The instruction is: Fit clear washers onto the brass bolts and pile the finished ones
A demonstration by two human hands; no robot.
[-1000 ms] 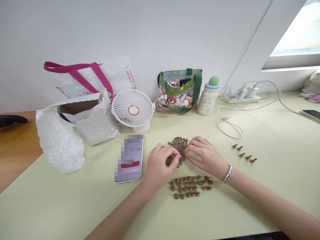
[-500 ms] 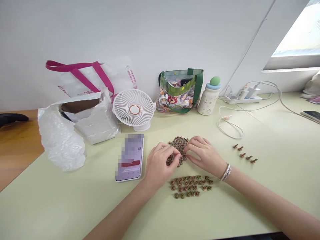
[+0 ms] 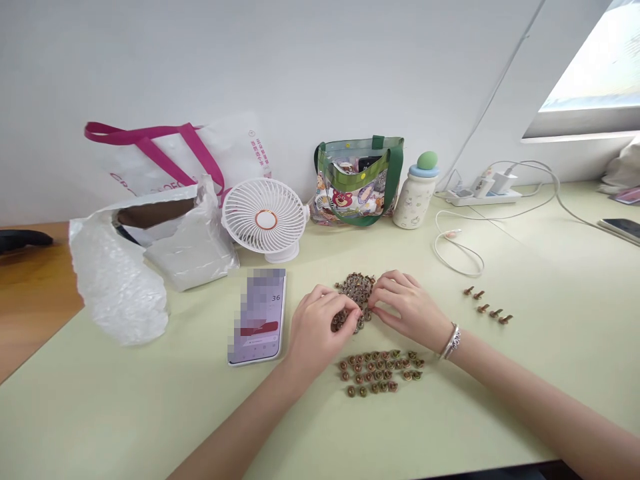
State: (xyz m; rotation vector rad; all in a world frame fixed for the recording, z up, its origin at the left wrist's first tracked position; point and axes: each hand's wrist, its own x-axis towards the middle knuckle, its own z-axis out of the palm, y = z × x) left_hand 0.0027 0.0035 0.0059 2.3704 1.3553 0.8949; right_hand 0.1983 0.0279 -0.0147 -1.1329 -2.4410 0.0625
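Observation:
My left hand (image 3: 320,327) is at the left edge of a pile of small brownish metal screws (image 3: 356,288), thumb and forefinger pinched together. My right hand (image 3: 413,312), with a silver bracelet at the wrist, reaches in from the other side, its fingertips also closed over the pile. Anything between the fingers of either hand is too small to make out. Nearer to me, screws with round heads or washers (image 3: 376,375) stand in several rows. Off to the right, several longer screws (image 3: 483,309) lie in a loose slanting line.
Left of my hands lies a phone (image 3: 261,313). Behind it are a white fan (image 3: 265,219), an opened bubble mailer (image 3: 120,280) and a white bag with pink handles (image 3: 235,143). A green-trimmed bag (image 3: 357,193), bottle (image 3: 415,197), power strip (image 3: 480,195) and cable (image 3: 460,272) are along the wall.
The number on the phone has gone from 35 to 36. My view has shifted slightly. Both hands stay over the pile in nearly the same pose.

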